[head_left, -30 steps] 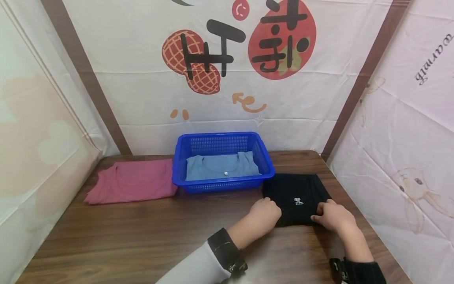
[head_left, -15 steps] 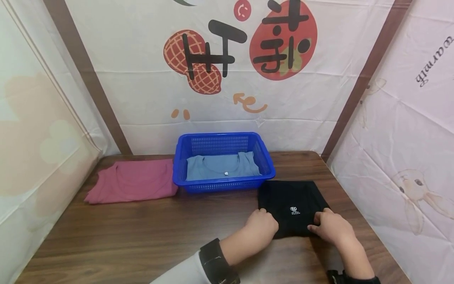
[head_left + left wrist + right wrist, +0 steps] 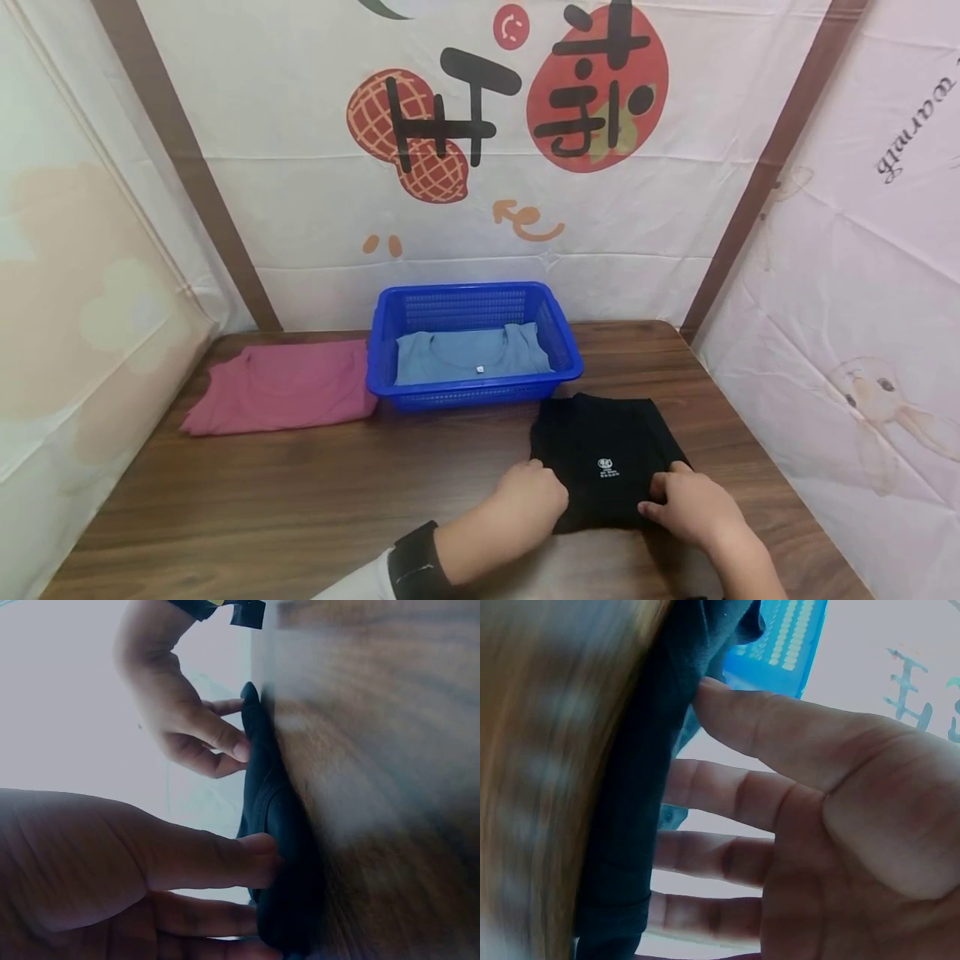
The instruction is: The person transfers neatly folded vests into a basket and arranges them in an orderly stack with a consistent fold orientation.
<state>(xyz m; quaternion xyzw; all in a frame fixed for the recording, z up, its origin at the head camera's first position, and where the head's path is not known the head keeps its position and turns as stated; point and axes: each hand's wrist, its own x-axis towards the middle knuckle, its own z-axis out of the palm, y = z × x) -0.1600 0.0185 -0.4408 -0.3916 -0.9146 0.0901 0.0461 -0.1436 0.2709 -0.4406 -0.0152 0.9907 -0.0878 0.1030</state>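
A folded black shirt (image 3: pixel 611 437) with a small white print lies flat at the right of the table. My left hand (image 3: pixel 525 504) grips its left edge near the front corner, thumb on one side and fingers on the other in the left wrist view (image 3: pixel 180 862). On the opposite edge, my right hand (image 3: pixel 693 504) holds the cloth between thumb and fingers. In the right wrist view the thumb (image 3: pixel 735 712) presses on the dark cloth (image 3: pixel 637 787), and the fingertips go out of sight behind it.
A blue plastic basket (image 3: pixel 480 387) stands at the back middle with a folded light blue shirt (image 3: pixel 468 348) in it. Left of it lies a folded pink shirt (image 3: pixel 288 396). Printed cloth walls (image 3: pixel 300 208) enclose the wooden table (image 3: pixel 300 500).
Both hands have drawn the black shirt toward the front of the table and slightly left, away from the basket's right side. The basket and the other shirts stay in place.
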